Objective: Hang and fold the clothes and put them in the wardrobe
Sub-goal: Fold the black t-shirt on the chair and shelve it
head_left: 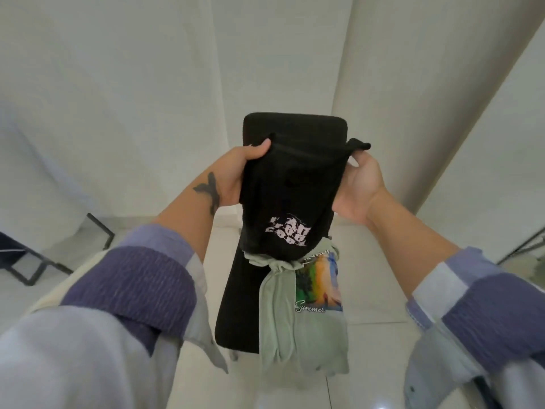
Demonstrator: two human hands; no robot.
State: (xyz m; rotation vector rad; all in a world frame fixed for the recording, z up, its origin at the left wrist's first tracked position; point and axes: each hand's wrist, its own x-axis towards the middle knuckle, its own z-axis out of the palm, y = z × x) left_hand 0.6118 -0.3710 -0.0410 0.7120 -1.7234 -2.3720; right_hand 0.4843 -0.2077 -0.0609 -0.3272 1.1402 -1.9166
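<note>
I hold a black T-shirt (290, 199) with a white print up in front of me, over a black padded bench (239, 305). My left hand (239, 175) grips its upper left edge, thumb on top. My right hand (358, 187) grips the upper right edge, where a bunched corner sticks up. The shirt hangs down narrow between both hands. Below it a pale green T-shirt (298, 329) with a colourful "Summer" print lies crumpled on the bench and hangs over its near end.
White curtains (132, 84) cover the wall behind the bench. A black metal frame (35, 261) stands on the tiled floor at the left, and another thin dark frame (528, 246) at the right edge. White floor tiles surround the bench.
</note>
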